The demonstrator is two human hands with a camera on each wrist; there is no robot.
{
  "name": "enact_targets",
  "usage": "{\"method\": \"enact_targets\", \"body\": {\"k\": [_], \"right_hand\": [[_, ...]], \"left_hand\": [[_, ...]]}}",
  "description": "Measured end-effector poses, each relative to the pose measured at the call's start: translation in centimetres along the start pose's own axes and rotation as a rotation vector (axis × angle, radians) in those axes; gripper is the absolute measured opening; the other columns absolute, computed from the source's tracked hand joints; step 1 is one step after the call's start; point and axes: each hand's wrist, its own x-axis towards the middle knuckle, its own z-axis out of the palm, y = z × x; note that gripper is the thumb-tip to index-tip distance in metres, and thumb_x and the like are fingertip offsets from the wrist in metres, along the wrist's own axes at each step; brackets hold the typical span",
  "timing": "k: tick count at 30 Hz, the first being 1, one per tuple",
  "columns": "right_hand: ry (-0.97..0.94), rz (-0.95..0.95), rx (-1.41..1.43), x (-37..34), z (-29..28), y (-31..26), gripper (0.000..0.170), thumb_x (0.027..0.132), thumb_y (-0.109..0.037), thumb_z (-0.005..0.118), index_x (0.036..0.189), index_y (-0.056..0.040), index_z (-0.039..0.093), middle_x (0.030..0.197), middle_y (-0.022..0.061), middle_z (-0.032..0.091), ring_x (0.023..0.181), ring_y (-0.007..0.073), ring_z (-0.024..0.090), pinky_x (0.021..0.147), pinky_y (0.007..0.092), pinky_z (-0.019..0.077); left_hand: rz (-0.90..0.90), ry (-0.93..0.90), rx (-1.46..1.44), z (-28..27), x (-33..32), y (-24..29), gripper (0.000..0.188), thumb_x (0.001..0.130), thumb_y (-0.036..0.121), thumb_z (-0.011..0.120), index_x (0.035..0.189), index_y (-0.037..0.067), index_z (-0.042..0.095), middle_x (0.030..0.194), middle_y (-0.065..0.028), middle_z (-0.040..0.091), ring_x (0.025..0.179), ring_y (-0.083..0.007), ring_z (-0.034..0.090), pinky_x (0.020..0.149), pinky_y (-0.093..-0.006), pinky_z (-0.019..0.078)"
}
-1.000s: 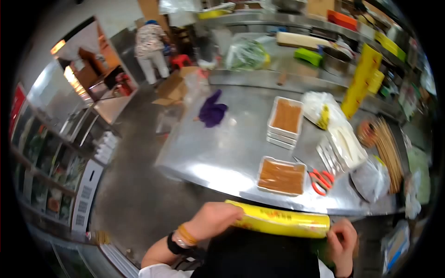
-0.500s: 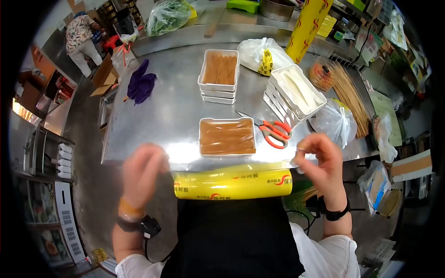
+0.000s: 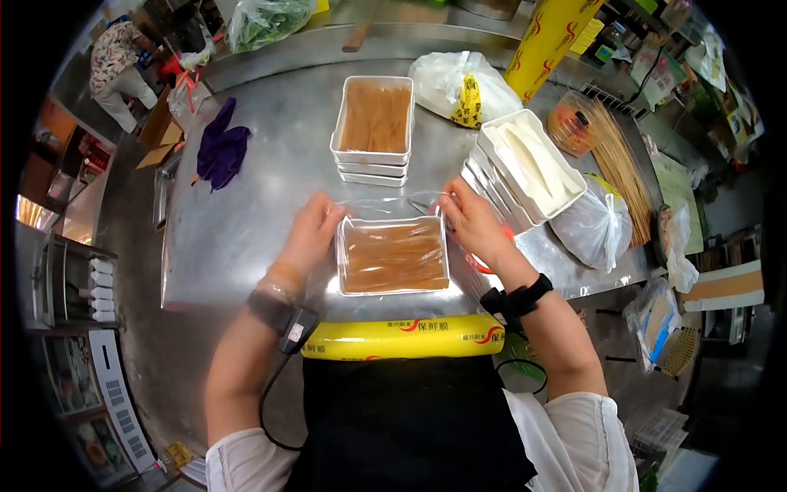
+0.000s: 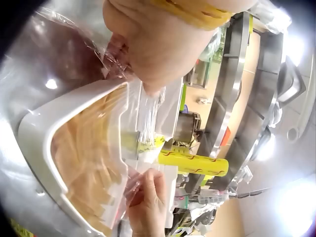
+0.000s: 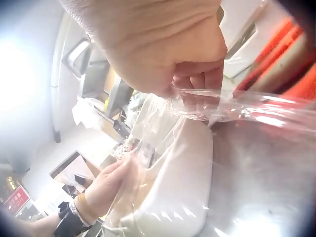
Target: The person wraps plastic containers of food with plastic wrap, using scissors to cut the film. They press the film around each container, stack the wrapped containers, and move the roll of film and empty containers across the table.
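A sheet of clear cling film (image 3: 381, 202) is stretched between both hands over a white tray (image 3: 341, 283) of flat brown strips (image 3: 393, 256). My left hand (image 3: 314, 232) pinches the film at the tray's far left corner. At the far right corner my right hand (image 3: 474, 220) pinches its other side; the right wrist view shows bunched film (image 5: 197, 106) at its fingers. The film runs back to a yellow cling film roll (image 3: 402, 338), lying at the table's near edge against the apron. Orange-handled scissors (image 3: 482, 264) are partly hidden under my right forearm.
Behind stands a stack of filled white trays (image 3: 373, 156). To the right are tilted white trays (image 3: 566, 193), tied plastic bags (image 3: 594, 225), wooden skewers (image 3: 623, 164) and an upright yellow roll (image 3: 549, 45). A purple cloth (image 3: 221, 148) lies left. Another person (image 3: 119, 70) stands far left.
Both hands have moved forward from beside the roll to the tray's far corners, drawing film over the tray. The head view, tilted a second ago, has levelled over the table.
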Motion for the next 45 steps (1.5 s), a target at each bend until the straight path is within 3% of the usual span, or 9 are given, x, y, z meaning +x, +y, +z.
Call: {"method": "enact_targets", "body": {"k": [1,2,5,6,9,15,28,35,45], "right_hand": [[0.005,0.033,-0.031,-0.2,0.5,-0.4,0.017,0.101,-0.021,0.051,0.100,-0.0042,0.049,0.080,0.0064,0.063,0.069,0.0137,0.059,0.060,0.0292,0.0456],[0.021,0.037,-0.031,-0.6,0.6,-0.9,0.021,0.098,-0.023,0.050,0.106,-0.0041,0.047,0.083,0.0266,0.063,0.082,0.0464,0.060,0.069,0.0488,0.0460],[0.012,0.062,-0.066,-1.9,0.9,-0.9,0.021,0.098,-0.023,0.051,0.105,-0.0030,0.047,0.082,0.0271,0.063,0.081,0.0474,0.059,0.068,0.0501,0.0453],[0.043,-0.023,-0.074,-2.4,1.2,-0.7,0.017,0.101,-0.022,0.050,0.102,-0.0050,0.047,0.069,0.0046,0.057,0.061,0.0133,0.056,0.056,0.0295,0.0439],[-0.067,0.120,0.045,-4.0,1.1,-1.2,0.017,0.099,-0.020,0.051,0.102,-0.0037,0.048,0.074,0.0184,0.064,0.067,0.0305,0.064,0.058,0.0387,0.0463],[-0.180,0.370,0.428,-5.1,0.2,-1.6,0.014,0.099,-0.018,0.052,0.095,-0.0045,0.049,0.072,0.0055,0.065,0.068,0.0081,0.061,0.057,0.0225,0.0453],[-0.414,0.186,0.381,-8.2,0.5,0.6,0.016,0.095,-0.001,0.051,0.098,-0.0002,0.067,0.083,0.0034,0.066,0.081,0.0080,0.059,0.074,0.0238,0.0480],[-0.404,0.277,0.313,-8.8,0.6,0.3,0.017,0.096,-0.006,0.051,0.101,0.0008,0.066,0.083,0.0015,0.065,0.079,0.0083,0.058,0.075,0.0245,0.0482],[-0.452,0.376,0.466,-10.1,-0.8,-2.1,0.035,0.098,-0.032,0.052,0.111,-0.0015,0.062,0.099,-0.0006,0.061,0.097,0.0080,0.052,0.086,0.0229,0.0412]], "left_hand": [[-0.029,-0.015,0.005,0.1,-0.4,0.3,0.025,0.095,0.016,0.059,0.079,0.004,0.044,0.078,-0.0043,0.057,0.069,-0.0111,0.045,0.061,-0.0263,0.0391],[-0.058,-0.031,0.012,0.0,-0.9,0.9,0.026,0.096,0.016,0.057,0.079,0.004,0.042,0.081,-0.0058,0.061,0.070,-0.0107,0.047,0.061,-0.0259,0.0394],[-0.113,-0.081,-0.098,0.2,-3.1,0.3,0.025,0.099,0.016,0.052,0.081,0.005,0.040,0.087,-0.0114,0.068,0.068,-0.0100,0.053,0.061,-0.0239,0.0411],[-0.127,-0.097,-0.159,0.4,-4.0,0.1,0.024,0.100,0.016,0.051,0.081,0.006,0.039,0.089,-0.0133,0.070,0.067,-0.0098,0.055,0.060,-0.0231,0.0418],[-0.327,-0.139,-0.471,1.1,-6.2,0.5,0.021,0.101,0.015,0.047,0.084,0.007,0.038,0.083,-0.0137,0.069,0.062,-0.0097,0.056,0.058,-0.0216,0.0436],[-0.343,-0.122,-0.365,2.1,-7.7,0.5,0.018,0.099,0.014,0.050,0.086,0.004,0.041,0.081,-0.0115,0.068,0.059,-0.0120,0.057,0.057,-0.0253,0.0471],[-0.363,-0.199,-0.331,2.5,-12.9,-0.1,0.019,0.099,0.009,0.048,0.100,0.001,0.065,0.086,-0.0014,0.065,0.078,-0.0060,0.058,0.070,-0.0224,0.0474],[-0.562,-0.203,-0.703,2.2,-15.1,-1.0,0.026,0.098,0.018,0.050,0.105,-0.002,0.065,0.092,-0.0026,0.066,0.085,-0.0097,0.058,0.075,-0.0258,0.0477],[-0.242,-0.229,-0.212,2.0,-15.4,1.8,0.035,0.101,0.028,0.048,0.115,-0.003,0.055,0.099,-0.0125,0.064,0.091,-0.0181,0.061,0.079,-0.0324,0.0478]]}}
